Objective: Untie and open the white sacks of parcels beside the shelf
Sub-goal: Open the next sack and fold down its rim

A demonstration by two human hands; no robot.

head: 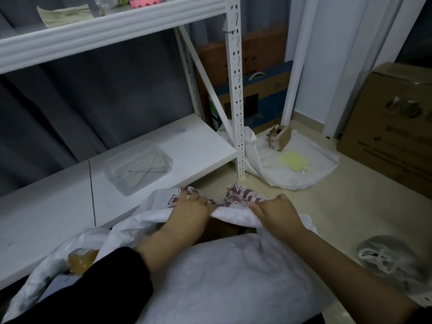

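Observation:
A white woven sack (224, 272) with red print at its mouth lies on the floor in front of me, beside the white shelf (191, 146). My left hand (187, 211) grips the left side of the sack's far rim. My right hand (275, 211) grips the right side of the same rim. Between them the mouth gapes and a brown parcel (222, 228) shows inside. A yellow-orange packet (80, 260) shows at the sack's left edge. A second white sack (311, 167) lies flat by the shelf post, with a small torn box (280, 137) and a pale yellow packet (295, 160) on it.
A clear plastic tub (138, 167) of thin sticks sits on the lowest shelf board. Large cardboard boxes stand at the right (392, 127) and behind the shelf post (261, 94). A crumpled clear plastic bag (392, 260) lies on the tiled floor at the right.

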